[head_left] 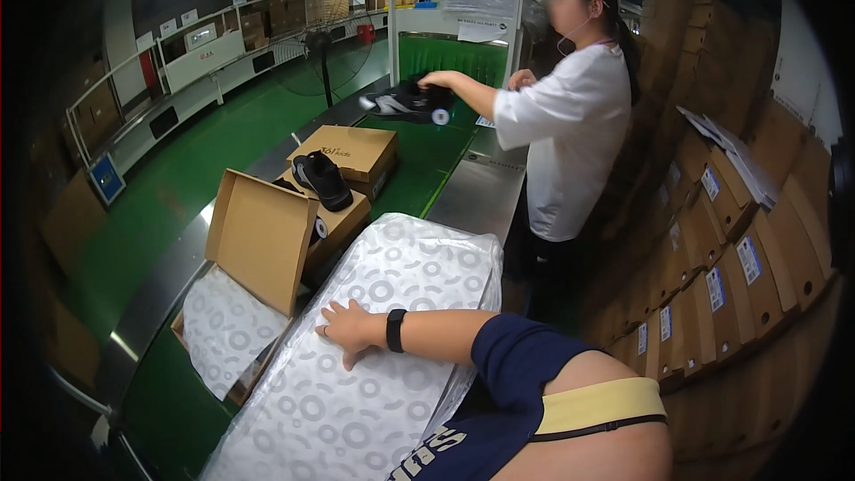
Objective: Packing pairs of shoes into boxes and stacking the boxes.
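My right hand (349, 328) lies palm down, fingers spread, on a thick stack of white wrapping paper (392, 272) with a grey ring pattern. Clear plastic covers part of the stack's sides. A black band circles that wrist. To its left stands an open brown shoebox (260, 236) with its lid raised, lined with a sheet of the same patterned paper (227, 325). Past the lid, a black shoe (322, 180) rests on another brown box (343, 230). My left hand is out of view.
A co-worker in a white shirt (570, 142) stands across the green conveyor belt (445, 134), holding a dark shoe (401, 102). A closed shoebox (352, 150) sits on the belt. Stacked cartons (712, 294) line the right side. A large fan (321, 44) stands behind.
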`<state>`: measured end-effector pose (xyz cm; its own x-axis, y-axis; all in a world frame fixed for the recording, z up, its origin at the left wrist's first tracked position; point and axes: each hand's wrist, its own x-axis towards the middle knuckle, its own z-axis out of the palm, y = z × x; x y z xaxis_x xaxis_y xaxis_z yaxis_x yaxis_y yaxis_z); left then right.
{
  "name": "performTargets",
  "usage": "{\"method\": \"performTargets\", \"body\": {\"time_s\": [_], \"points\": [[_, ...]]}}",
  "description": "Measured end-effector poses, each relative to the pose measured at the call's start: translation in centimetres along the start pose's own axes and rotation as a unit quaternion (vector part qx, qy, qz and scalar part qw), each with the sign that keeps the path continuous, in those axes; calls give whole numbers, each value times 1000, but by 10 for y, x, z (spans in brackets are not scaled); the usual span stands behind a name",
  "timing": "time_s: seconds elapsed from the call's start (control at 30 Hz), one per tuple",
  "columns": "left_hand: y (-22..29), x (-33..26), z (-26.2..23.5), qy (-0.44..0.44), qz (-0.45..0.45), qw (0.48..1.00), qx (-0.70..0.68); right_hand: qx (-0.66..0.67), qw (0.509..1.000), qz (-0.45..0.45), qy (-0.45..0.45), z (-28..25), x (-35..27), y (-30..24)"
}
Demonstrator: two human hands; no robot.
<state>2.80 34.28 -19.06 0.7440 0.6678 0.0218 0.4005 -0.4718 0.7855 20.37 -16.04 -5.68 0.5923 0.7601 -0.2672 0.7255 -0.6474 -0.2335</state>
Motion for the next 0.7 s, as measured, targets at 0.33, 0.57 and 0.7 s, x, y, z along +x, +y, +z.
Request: {"method": "performTargets", "body": {"time_s": [0.33,0.57,0.7], "points": [[-47,-53,-3,69,-82,983,151,9,1000,-24,-8,15,7,-11],[-131,-288,-207,208,-297,863,351,-27,999,23,25,10,2,7],[-133,-351,-242,220,-350,804,427,-1,1000,0,8,6,7,-3]]}}
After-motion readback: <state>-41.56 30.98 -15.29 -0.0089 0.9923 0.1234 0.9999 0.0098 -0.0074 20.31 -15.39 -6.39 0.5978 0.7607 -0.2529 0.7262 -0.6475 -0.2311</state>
